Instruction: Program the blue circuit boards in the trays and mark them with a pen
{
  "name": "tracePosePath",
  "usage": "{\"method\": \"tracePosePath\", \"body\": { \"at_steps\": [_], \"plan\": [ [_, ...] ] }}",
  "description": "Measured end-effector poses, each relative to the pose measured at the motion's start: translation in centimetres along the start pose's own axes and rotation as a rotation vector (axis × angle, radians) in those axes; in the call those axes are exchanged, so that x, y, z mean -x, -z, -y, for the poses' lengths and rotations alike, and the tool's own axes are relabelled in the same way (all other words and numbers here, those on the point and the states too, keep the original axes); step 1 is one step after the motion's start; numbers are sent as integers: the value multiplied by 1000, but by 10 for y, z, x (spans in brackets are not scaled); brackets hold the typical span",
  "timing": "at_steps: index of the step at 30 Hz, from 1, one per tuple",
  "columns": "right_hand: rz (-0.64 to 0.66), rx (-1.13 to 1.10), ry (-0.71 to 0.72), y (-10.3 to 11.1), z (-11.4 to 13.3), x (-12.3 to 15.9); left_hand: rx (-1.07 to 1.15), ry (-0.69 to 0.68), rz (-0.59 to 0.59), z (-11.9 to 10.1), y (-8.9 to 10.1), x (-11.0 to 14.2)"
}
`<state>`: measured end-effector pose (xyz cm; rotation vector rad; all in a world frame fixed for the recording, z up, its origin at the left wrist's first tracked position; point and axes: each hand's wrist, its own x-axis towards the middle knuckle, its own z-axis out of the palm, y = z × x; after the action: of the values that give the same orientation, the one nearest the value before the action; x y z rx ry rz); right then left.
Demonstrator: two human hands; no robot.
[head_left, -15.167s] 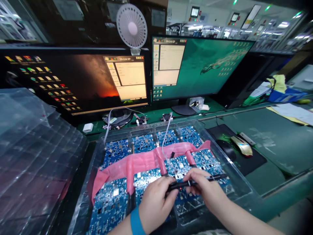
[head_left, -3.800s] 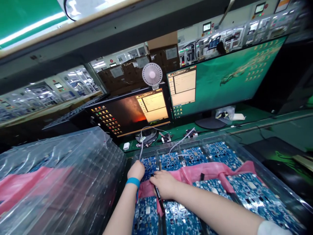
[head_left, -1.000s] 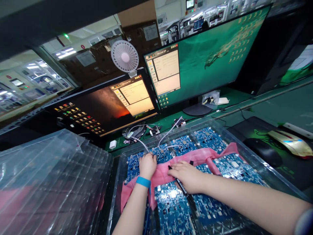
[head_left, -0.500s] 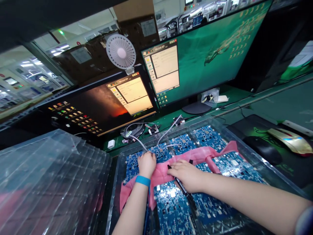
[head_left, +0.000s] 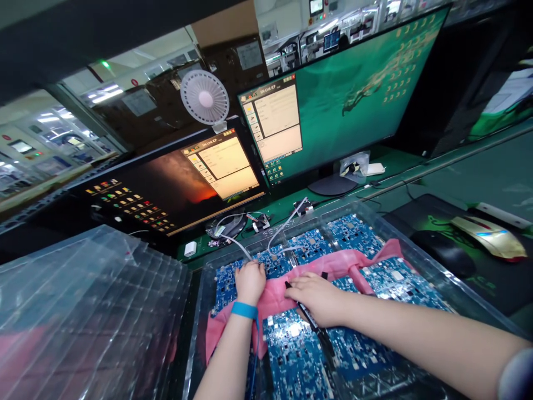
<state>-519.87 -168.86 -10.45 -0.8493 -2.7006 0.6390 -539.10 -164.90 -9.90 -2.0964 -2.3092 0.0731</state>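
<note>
My left hand (head_left: 250, 282), with a blue wristband (head_left: 244, 310), rests on a blue circuit board (head_left: 237, 272) in the back row. A white cable (head_left: 237, 248) runs into that hand, and its end is hidden under my fingers. My right hand (head_left: 318, 300) grips a black pen-shaped probe (head_left: 310, 319), its tip near a pink anti-static sheet (head_left: 275, 297) lying across the boards. Further blue boards (head_left: 295, 355) sit below my wrists in a transparent plastic tray (head_left: 416, 261).
A stack of transparent trays (head_left: 91, 316) stands to the left. Beyond the tray are a monitor (head_left: 350, 94), a second monitor (head_left: 166, 183) and a small white fan (head_left: 205, 98). A gold computer mouse (head_left: 487, 238) lies on a dark mat (head_left: 441, 272) to the right.
Over the last second both hands have stayed in place and the view has shifted only slightly. Earlier, both hands held the probe together above the front boards; now they rest further back.
</note>
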Motion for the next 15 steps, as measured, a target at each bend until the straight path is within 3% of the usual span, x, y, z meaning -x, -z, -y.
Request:
{"method": "tracePosePath", "body": {
  "at_steps": [15],
  "plan": [
    [16, -16, -7, -1, -2, 0, 67, -53, 95, 12, 1, -10]
  ]
}}
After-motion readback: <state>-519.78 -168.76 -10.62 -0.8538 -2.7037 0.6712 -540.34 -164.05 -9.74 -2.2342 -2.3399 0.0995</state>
